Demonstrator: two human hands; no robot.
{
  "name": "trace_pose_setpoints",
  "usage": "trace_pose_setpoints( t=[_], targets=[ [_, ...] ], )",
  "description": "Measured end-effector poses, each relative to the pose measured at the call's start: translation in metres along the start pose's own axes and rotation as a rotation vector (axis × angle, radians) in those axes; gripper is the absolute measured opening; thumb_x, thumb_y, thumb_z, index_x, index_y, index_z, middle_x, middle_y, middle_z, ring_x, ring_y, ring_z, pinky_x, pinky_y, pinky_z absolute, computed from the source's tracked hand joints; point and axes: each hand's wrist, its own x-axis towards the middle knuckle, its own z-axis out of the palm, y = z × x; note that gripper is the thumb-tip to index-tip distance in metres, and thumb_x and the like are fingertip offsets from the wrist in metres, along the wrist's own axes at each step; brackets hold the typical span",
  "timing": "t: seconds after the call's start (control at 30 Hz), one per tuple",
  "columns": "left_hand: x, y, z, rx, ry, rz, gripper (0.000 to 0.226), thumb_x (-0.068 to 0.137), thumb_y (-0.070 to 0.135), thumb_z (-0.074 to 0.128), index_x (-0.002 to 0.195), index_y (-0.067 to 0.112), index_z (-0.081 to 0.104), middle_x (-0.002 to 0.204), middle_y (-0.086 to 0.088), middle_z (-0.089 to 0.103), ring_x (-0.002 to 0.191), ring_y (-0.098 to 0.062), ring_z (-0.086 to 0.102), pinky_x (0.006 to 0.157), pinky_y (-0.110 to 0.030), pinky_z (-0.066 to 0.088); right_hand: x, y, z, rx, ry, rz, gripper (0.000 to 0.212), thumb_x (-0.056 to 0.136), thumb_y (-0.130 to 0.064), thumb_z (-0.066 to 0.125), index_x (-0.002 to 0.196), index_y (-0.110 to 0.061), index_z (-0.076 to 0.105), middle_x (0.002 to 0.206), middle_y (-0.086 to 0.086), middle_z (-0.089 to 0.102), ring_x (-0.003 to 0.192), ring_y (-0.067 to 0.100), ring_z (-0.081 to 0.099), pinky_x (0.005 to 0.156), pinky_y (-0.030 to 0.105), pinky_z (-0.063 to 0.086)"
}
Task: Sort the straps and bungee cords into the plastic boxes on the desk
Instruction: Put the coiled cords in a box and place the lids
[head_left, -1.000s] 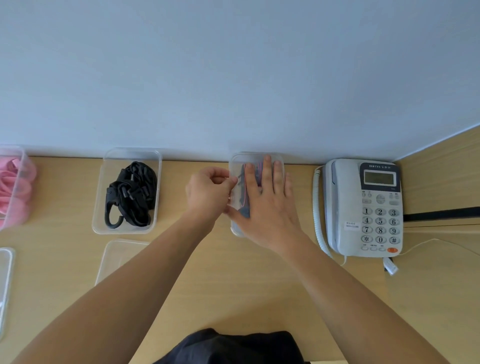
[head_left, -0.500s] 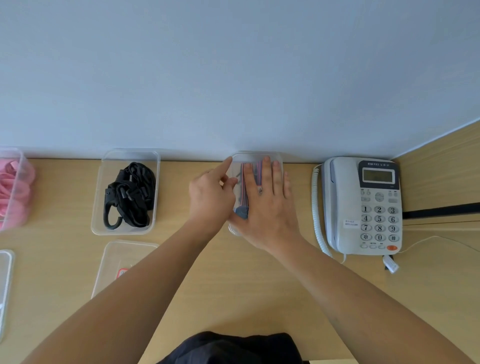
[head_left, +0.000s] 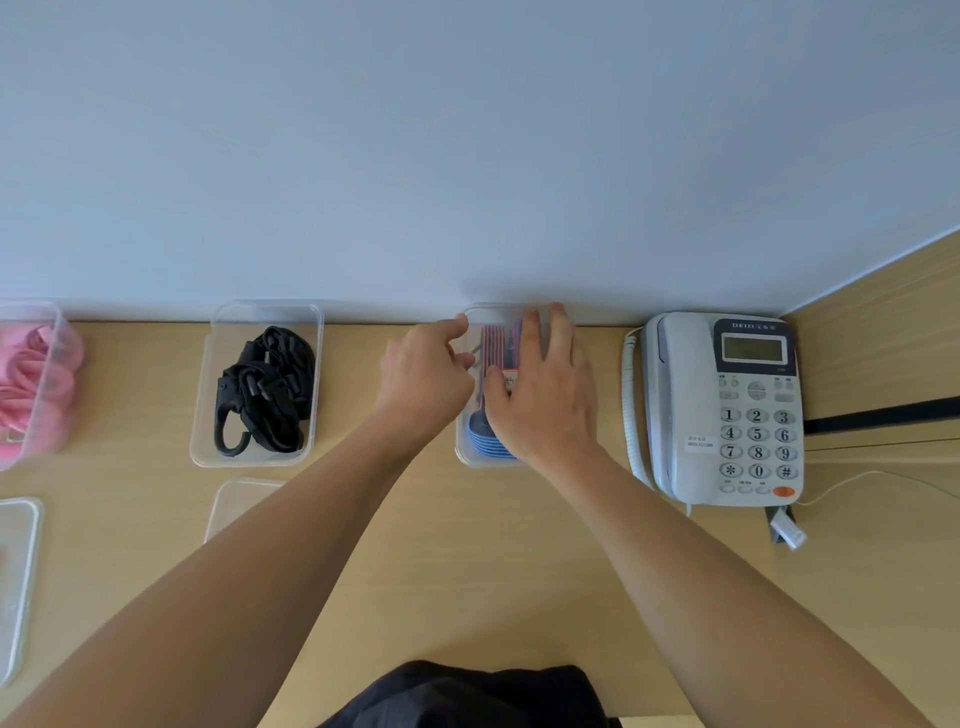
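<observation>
The clear box (head_left: 464, 456) of striped straps (head_left: 491, 347) runs lengthwise to the back edge of the bench (head_left: 467, 551). The right hand (head_left: 545, 408) lies flat on top, and the left hand (head_left: 423, 382) curls at its left rim, grip unclear.

Both arms are bare and stretched forward, the left arm (head_left: 249, 571) and right arm (head_left: 701, 571) angling in so the hands end up just beside each other near the back edge of the desk (head_left: 467, 545). Right hand (head_left: 545, 395) is palm down, fingers straight and together, pointing at the back edge. Left hand (head_left: 423, 382) has its index finger poked out and the rest curled under, honestly can't tell if it's gripping anything.
</observation>
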Motion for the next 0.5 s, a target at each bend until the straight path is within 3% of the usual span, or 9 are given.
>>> trace_pose_setpoints(
  t=[0.1,0.17,0.3,0.43,0.5],
  targets=[
    [-0.008,-0.001,0.000,0.017,0.015,0.053,0.054,0.095,0.002,0.058,0.147,0.019,0.055,0.082,0.012,0.071,0.108,-0.024,0.066,0.091,-0.030,0.046,-0.005,-0.003,-0.002,-0.051,0.014,0.000,0.074,0.091,-0.047,0.044,0.153,-0.009,0.030,0.158,0.020,0.026,0.137,0.037,0.034,0.112,0.046,0.033],
    [-0.013,0.000,0.000,0.040,0.015,0.082,0.054,0.096,0.003,0.058,0.146,0.020,0.051,0.076,0.011,0.063,0.096,-0.026,0.066,0.080,-0.031,0.044,-0.007,-0.004,-0.001,-0.067,0.006,-0.005,0.075,0.090,-0.047,0.043,0.156,-0.014,0.026,0.157,0.021,0.026,0.133,0.038,0.035,0.108,0.047,0.035],
    [-0.012,0.005,-0.001,0.092,-0.037,0.092,0.066,0.096,0.007,0.060,0.156,0.024,0.041,0.081,0.009,0.054,0.068,-0.002,0.049,0.077,-0.024,0.035,-0.004,-0.003,0.000,-0.081,-0.018,0.003,0.075,0.089,-0.050,0.041,0.157,-0.024,0.025,0.154,0.019,0.026,0.128,0.037,0.036,0.102,0.046,0.036],
    [-0.009,0.009,-0.006,0.071,-0.074,0.062,0.065,0.095,0.008,0.061,0.156,0.023,0.043,0.078,0.011,0.053,0.068,0.001,0.050,0.080,-0.022,0.039,-0.001,-0.005,0.002,-0.112,-0.010,-0.011,0.074,0.090,-0.051,0.043,0.156,-0.023,0.028,0.153,0.018,0.028,0.121,0.036,0.040,0.096,0.045,0.040],
    [-0.009,0.009,-0.008,0.033,-0.067,0.035,0.066,0.095,0.006,0.060,0.155,0.026,0.045,0.072,0.015,0.054,0.077,-0.001,0.057,0.081,-0.025,0.043,-0.006,-0.005,0.000,-0.096,0.016,-0.013,0.073,0.091,-0.053,0.039,0.156,-0.021,0.030,0.156,0.020,0.027,0.130,0.039,0.037,0.103,0.048,0.040]
  ],
)
